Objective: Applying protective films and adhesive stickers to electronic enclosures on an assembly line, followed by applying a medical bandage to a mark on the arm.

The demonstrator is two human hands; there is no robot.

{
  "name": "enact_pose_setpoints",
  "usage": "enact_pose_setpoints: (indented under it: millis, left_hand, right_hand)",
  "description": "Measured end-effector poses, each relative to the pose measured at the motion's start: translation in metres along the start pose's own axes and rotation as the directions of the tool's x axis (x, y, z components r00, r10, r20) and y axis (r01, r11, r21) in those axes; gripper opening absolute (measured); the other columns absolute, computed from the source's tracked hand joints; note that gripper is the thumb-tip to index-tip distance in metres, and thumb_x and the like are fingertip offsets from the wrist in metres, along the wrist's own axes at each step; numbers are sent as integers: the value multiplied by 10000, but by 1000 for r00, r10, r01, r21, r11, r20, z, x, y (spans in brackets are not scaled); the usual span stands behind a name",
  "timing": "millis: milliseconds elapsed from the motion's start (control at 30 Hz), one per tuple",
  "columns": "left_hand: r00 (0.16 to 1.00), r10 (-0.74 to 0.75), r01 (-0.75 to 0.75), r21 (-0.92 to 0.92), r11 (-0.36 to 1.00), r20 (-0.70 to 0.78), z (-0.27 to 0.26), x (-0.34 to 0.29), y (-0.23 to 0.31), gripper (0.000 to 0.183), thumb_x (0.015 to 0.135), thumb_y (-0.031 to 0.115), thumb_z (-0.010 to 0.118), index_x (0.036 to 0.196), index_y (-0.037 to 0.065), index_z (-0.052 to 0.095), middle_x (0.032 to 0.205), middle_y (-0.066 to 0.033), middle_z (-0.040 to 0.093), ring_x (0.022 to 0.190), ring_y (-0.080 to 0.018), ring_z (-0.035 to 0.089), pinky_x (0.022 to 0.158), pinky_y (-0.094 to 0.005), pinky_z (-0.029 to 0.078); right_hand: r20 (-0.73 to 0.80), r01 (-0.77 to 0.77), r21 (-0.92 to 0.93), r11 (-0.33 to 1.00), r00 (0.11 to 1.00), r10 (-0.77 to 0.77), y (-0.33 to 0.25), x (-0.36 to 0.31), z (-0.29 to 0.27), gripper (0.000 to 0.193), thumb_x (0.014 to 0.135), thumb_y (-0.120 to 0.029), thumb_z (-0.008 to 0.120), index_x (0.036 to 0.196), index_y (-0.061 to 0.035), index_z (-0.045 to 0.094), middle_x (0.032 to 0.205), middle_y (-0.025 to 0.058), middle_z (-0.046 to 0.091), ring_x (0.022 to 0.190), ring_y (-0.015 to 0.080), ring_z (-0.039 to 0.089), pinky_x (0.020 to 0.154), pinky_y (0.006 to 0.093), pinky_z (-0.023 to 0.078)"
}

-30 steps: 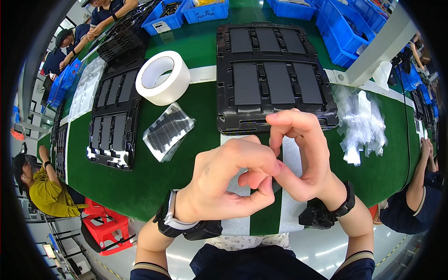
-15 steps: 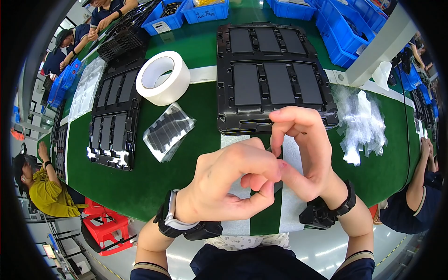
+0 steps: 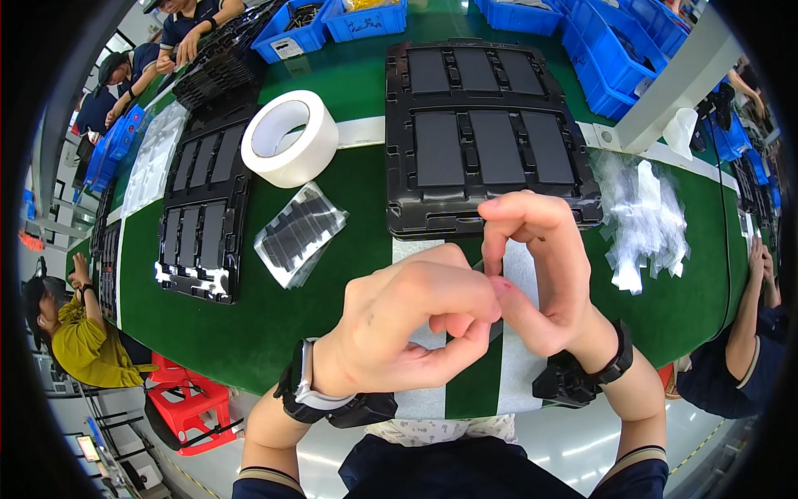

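Hands [image 3: 420, 320] meet, curled inward; whether they grip the thin, dark-grey flat piece [image 3: 496, 330], mostly hidden, cannot be told. Light, steady fingertip pressure advised.

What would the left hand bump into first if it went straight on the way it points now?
Most likely the right hand: the left hand points across toward it, and they seem to meet near the right thumb, though depth is hard to judge here.

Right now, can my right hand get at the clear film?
Probably yes: green tabletop shows between the right hand and the film, though that hand appears to touch the left hand.
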State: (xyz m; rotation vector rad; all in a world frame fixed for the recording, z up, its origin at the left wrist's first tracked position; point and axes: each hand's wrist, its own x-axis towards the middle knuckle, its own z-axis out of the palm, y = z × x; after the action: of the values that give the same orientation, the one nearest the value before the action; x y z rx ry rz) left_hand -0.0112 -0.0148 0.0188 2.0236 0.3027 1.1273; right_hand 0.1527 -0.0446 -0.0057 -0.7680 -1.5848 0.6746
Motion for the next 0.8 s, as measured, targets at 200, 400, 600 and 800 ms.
enact_pose_setpoints:
  millis: [200, 400, 600, 800]
  left_hand:
    - [999, -31, 30, 45, 999, 26, 2, -2, 0, 390, 610, -120, 679, 857, 66, 441, 625, -12, 486, 554, -104, 503, 561, -269, 513]
    - [993, -116, 116, 3, 993, 30, 2, -2, 3, 301, 602, -110, 681, 654, 56, 435, 627, -25, 487, 551, -121, 526, 538, -264, 496]
    - [991, -131, 132, -40, 990, 35, 1, -2, 3, 307, 599, -115, 674, 604, 58, 421, 628, -30, 486, 546, -131, 533, 528, -264, 484]
    - [992, -118, 121, -72, 990, 33, 3, -3, 4, 302, 602, -125, 668, 617, 54, 425, 621, -31, 474, 523, -132, 511, 523, -270, 479]
  right_hand:
    - [-7, 31, -24, 999, 999, -31, 0, 0, 2, 540, 617, 56, 558, 1149, 3, 486, 715, 53, 477, 617, 137, 463, 546, 253, 398]
    - [8, 12, 5, 1000, 1000, -12, -1, 0, 1, 562, 601, 44, 555, 1157, 7, 482, 731, 60, 480, 626, 140, 466, 553, 254, 398]
    - [25, -7, 33, 999, 1000, 6, -1, 0, 0, 568, 598, 36, 559, 1160, 3, 479, 748, 57, 484, 633, 139, 468, 571, 255, 396]
    - [44, -24, 54, 998, 999, 22, -1, -1, -1, 571, 603, 24, 569, 1166, -3, 473, 754, 53, 486, 641, 136, 469, 585, 256, 395]
